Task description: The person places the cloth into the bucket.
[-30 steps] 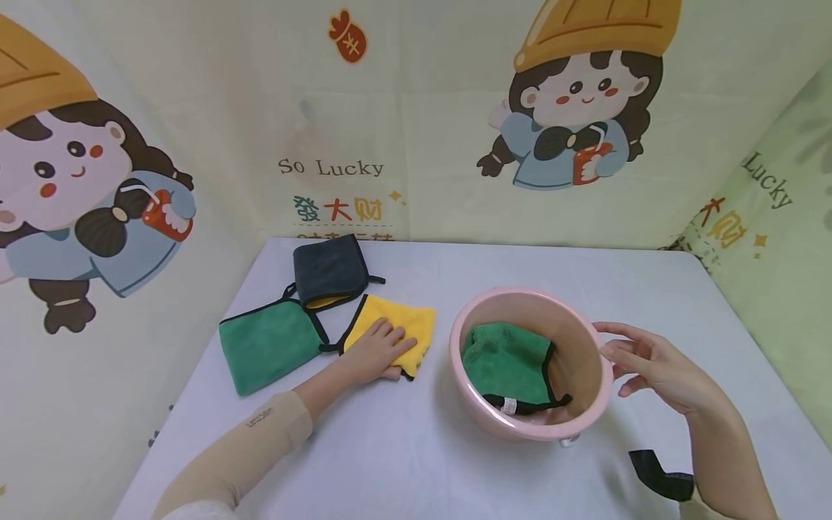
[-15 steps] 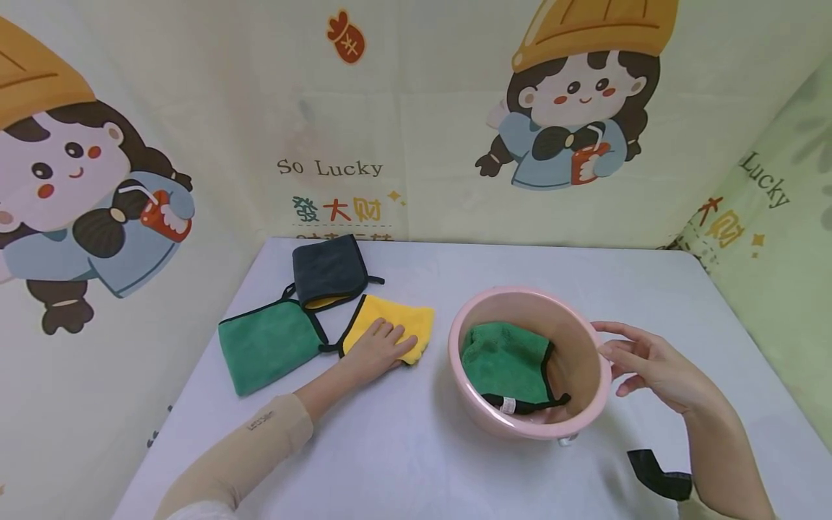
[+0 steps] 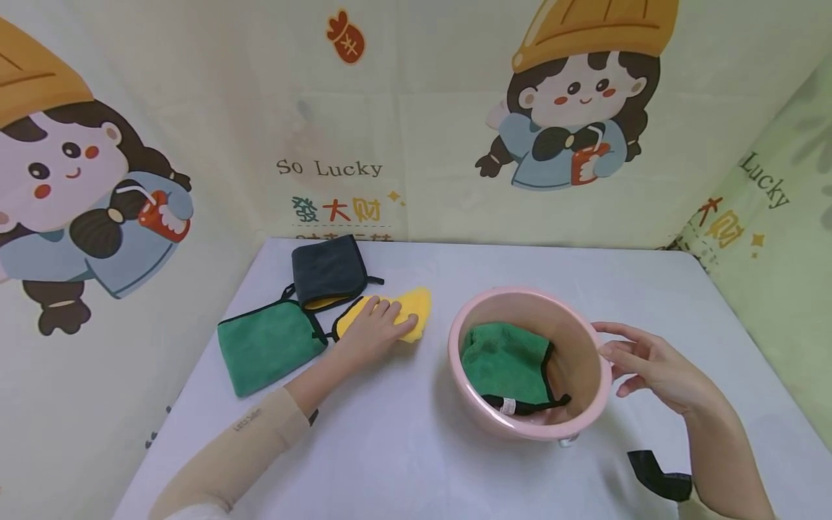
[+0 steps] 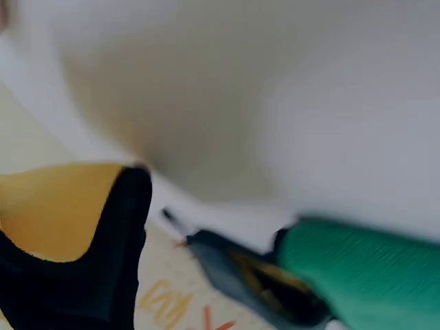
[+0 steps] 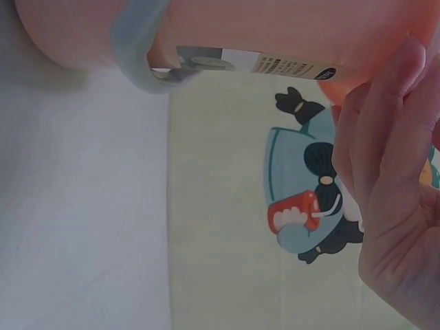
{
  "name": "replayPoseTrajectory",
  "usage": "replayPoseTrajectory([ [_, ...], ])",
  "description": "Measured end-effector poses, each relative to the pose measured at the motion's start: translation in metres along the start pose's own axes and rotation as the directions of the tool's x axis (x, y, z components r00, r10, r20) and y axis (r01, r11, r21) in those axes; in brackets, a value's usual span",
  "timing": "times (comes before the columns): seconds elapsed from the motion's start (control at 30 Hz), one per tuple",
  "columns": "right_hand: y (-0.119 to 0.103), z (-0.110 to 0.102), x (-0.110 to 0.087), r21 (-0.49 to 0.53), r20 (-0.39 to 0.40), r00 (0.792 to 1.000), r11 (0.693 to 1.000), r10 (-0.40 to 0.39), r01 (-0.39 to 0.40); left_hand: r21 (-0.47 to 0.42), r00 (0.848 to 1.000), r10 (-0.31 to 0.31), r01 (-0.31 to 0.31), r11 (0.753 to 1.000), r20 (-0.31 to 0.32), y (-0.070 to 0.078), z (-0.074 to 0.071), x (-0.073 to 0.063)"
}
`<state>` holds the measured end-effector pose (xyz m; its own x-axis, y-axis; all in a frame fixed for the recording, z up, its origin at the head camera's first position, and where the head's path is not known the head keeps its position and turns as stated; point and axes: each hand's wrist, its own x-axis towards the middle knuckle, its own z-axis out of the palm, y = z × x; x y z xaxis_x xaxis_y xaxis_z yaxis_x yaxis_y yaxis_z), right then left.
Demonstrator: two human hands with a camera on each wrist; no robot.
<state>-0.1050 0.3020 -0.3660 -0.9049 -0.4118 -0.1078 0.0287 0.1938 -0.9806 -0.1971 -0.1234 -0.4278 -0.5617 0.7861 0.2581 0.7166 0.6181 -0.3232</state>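
My left hand (image 3: 370,328) grips a yellow cloth (image 3: 417,307) with black edging at the middle left of the table. In the left wrist view the yellow cloth (image 4: 62,206) hangs bent, its dark underside and trim showing. My right hand (image 3: 669,372) holds the rim of a pink bucket (image 3: 477,412) at its right side, thumb and index finger at the edge, other fingers loosely bent. Inside the bucket lies a green cloth (image 3: 507,361) with black trim and a white tag. The right wrist view shows the bucket's grey handle (image 5: 134,41) and label (image 5: 275,65).
Left of the left hand lies another green cloth (image 3: 269,350), with a folded dark grey cloth (image 3: 328,267), yellow inside, just behind it. A black strap (image 3: 659,477) hangs by the right wrist. A printed curtain (image 3: 442,144) rises behind the white table (image 3: 390,462).
My left hand has gathered the yellow cloth and drawn it up and slightly back, its near edge lifting. The right hand and the bucket stay where they were.
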Motion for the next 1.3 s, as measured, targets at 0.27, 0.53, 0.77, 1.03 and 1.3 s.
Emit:
replayPoseTrajectory([
  [0.27, 0.001, 0.0, 0.0, 0.013, 0.001, 1.0, 1.0, -0.005, 0.005, 0.148, 0.967, 0.025, 0.013, 0.989, -0.252, -0.011, -0.046, 0.021],
  [0.53, 0.0, 0.0, 0.001, 0.008, -0.002, 1.0, 1.0, -0.014, 0.014, 0.158, 0.925, 0.114, -0.059, 0.986, -0.362, 0.005, -0.087, 0.042],
  [0.77, 0.0, 0.0, 0.001, -0.006, -0.01, 1.0, 1.0, -0.011, 0.011, 0.229, 0.842, 0.251, -0.157, 0.961, -0.478, 0.033, -0.101, 0.058],
  [1.03, 0.002, 0.001, 0.0, -0.04, -0.038, 0.999, 0.999, 0.019, -0.021, 0.185, 0.861, 0.318, -0.264, 0.947, -0.397, 0.066, -0.105, 0.07],
  [1.3, 0.001, 0.002, -0.001, -0.075, -0.058, 0.997, 0.996, 0.049, -0.054, 0.148, 0.828, 0.39, -0.361, 0.921, -0.403, 0.086, -0.096, 0.081],
])
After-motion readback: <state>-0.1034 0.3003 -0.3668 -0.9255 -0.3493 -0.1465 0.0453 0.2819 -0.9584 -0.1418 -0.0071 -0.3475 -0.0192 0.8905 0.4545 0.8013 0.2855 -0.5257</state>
